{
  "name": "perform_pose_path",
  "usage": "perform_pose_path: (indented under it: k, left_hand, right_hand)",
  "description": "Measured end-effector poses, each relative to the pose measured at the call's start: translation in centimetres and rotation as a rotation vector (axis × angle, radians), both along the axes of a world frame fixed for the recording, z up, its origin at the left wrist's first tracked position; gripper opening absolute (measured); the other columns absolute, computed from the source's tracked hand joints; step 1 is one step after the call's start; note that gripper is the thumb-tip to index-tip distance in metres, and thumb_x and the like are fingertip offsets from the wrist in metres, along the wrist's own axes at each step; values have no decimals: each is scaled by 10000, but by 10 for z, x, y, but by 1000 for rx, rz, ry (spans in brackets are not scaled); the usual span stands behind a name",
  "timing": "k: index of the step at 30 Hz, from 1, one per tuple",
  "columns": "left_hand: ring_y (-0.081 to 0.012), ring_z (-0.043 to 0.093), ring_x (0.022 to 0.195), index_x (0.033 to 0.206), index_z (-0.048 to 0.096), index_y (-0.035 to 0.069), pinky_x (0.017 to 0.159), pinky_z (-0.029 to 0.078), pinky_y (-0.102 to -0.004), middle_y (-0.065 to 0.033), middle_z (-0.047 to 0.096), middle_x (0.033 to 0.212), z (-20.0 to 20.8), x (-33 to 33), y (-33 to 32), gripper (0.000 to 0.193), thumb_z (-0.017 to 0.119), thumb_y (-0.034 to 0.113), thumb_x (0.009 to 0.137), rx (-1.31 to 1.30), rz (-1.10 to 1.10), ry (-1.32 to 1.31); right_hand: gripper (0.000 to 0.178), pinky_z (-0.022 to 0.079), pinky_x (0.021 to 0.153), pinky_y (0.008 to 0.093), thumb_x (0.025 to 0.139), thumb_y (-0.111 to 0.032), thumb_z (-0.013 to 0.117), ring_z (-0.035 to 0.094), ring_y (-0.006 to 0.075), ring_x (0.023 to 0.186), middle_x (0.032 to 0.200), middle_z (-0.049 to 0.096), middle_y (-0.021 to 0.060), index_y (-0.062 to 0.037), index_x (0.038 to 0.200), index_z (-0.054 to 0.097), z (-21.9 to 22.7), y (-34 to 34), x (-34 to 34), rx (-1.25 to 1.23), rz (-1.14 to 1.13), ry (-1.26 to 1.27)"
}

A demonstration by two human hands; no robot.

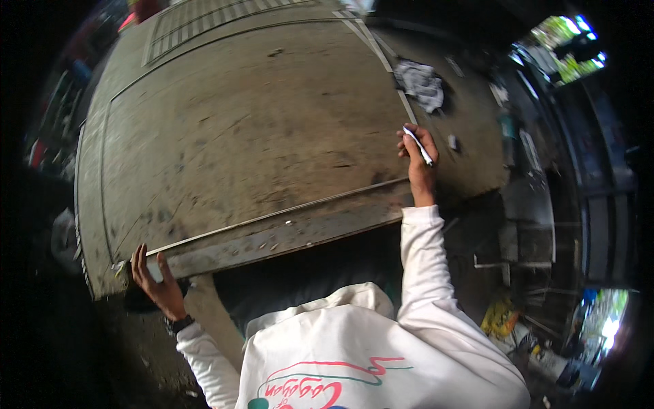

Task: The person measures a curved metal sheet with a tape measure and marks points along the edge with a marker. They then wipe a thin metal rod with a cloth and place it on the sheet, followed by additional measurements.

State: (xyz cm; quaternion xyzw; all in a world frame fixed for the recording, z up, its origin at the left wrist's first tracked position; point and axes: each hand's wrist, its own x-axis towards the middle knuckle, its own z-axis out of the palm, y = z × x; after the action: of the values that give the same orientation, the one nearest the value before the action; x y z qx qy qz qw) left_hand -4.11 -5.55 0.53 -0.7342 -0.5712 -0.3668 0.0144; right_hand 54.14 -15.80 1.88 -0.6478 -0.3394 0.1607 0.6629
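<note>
A wide, worn wooden worktable [272, 123] spreads out in front of me, scuffed and stained dark in places. A thin pale strip [286, 210] runs along its near side, just in from the edge. My left hand [160, 286] lies at the strip's left end, fingers spread, with a dark watch on the wrist. Over by the strip's right end, my right hand [421, 167] is closed around a slim white pen [417, 145], held slanting between thumb and fingers. Small pale chips [269, 245] are scattered on the grey band along the near edge.
A crumpled grey-white rag [420, 85] lies toward the far right of the table. Close to my right hand is a small white piece [453, 142]. Narrow strips [371, 44] and a slatted frame [204, 27] are at the far side. Yellow packaging [501, 317] lies low at right.
</note>
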Motion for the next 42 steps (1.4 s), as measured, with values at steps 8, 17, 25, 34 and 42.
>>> perform_pose_path:
  k: [8,17,25,34,42]
  left_hand:
    - [-311,523,1309,1345,633,44,1110,384,-443,-135,603,1387,-14,6,-7,377,661,237,1022,-127,16,-105]
    - [-295,505,1313,1278,685,44,1117,364,-429,-115,609,1361,-25,9,1,341,646,275,1030,-155,76,-55]
    - [-295,509,1293,1255,693,58,1106,364,-426,-108,616,1340,-24,17,2,321,640,283,1032,-138,104,-24]
    - [-308,516,1299,1247,699,40,1107,374,-450,-114,625,1343,-31,16,-1,345,610,306,1045,-117,158,24]
    - [-308,524,1262,1231,686,18,1063,401,-455,-110,616,1327,-27,22,0,355,583,308,1054,-113,180,4]
  right_hand:
    - [85,412,508,217,983,-144,657,569,72,582,795,736,83,-68,974,620,-10,-100,125,-77,-509,104]
    - [138,455,553,222,1000,-171,665,620,83,665,937,775,86,-46,1055,649,-26,-85,131,-146,-394,-31]
    - [158,529,639,275,966,-191,709,698,137,734,870,769,62,-33,965,699,-9,-54,168,-207,-388,-231]
    - [342,529,657,433,914,-359,701,713,384,735,767,723,188,-27,833,682,28,18,215,-589,-419,-739]
    - [489,506,720,520,931,-447,677,684,493,876,824,687,301,30,822,684,30,32,212,-553,-511,-565]
